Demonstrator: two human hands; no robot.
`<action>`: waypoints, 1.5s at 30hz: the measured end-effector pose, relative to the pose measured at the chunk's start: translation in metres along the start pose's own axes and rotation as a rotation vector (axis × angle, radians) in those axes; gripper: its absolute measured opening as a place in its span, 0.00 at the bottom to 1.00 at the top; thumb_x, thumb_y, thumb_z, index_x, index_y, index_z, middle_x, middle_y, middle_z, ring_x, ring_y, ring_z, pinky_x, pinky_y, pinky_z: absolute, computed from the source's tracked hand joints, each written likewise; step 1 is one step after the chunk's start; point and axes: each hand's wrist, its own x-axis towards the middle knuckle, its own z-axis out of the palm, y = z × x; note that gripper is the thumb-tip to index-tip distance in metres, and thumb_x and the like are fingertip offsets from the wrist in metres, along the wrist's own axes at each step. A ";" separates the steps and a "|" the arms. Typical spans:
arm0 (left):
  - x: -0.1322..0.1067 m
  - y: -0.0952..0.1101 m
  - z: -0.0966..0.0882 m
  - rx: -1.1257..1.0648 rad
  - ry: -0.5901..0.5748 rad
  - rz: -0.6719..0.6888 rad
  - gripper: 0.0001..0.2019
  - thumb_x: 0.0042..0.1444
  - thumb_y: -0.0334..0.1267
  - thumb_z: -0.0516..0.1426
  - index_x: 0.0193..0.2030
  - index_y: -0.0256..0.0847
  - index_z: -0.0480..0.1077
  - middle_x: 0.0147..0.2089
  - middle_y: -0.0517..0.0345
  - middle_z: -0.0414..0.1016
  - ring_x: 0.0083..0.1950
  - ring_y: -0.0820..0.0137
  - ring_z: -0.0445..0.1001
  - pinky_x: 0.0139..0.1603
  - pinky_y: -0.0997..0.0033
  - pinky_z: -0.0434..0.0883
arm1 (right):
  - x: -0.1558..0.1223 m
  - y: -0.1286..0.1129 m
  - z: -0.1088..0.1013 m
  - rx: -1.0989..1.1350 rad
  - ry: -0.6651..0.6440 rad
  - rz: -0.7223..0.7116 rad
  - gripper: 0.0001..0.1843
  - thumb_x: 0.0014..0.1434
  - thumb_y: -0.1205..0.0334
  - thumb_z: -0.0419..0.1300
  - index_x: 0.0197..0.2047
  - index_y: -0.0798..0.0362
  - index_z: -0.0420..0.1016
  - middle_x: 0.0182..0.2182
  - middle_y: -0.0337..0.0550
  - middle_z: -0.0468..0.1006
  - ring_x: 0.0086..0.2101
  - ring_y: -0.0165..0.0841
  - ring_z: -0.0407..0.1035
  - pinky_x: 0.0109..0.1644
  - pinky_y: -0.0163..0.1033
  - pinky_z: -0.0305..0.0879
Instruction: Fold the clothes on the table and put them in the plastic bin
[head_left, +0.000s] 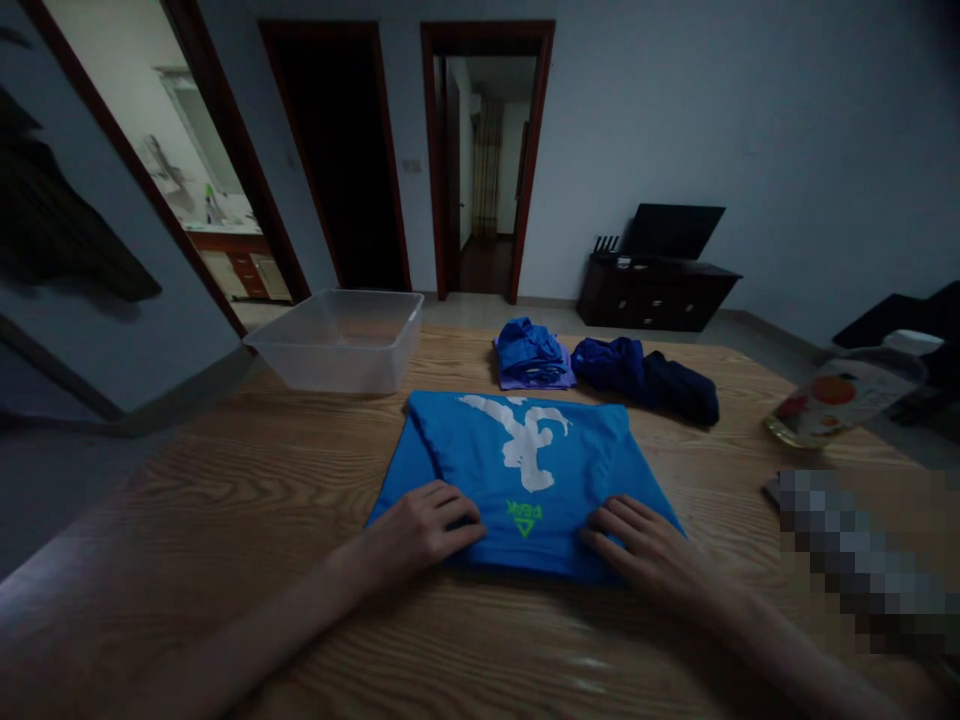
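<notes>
Both left hand (429,522) and right hand (643,542) touch the blue shirt (523,482), though whether pinching I cannot tell

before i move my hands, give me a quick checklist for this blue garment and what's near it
1. Blue garment laid on the table, white print up: ok.
2. Left hand on its near left part: ok.
3. Right hand on its near right part: ok.
4. Cloth pinched by either hand: cannot tell.
5. Clear plastic box not touching the garment: cannot tell, their corners look close.
6. Bottle apart from the garment: ok, off to the right.
</notes>
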 end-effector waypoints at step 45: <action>-0.021 -0.130 -0.053 -0.012 -0.186 -0.462 0.14 0.78 0.48 0.51 0.48 0.41 0.71 0.46 0.54 0.75 0.42 0.65 0.77 0.42 0.68 0.70 | -0.062 0.142 -0.016 0.239 0.034 0.657 0.17 0.74 0.46 0.56 0.49 0.49 0.80 0.45 0.53 0.84 0.44 0.47 0.80 0.47 0.51 0.74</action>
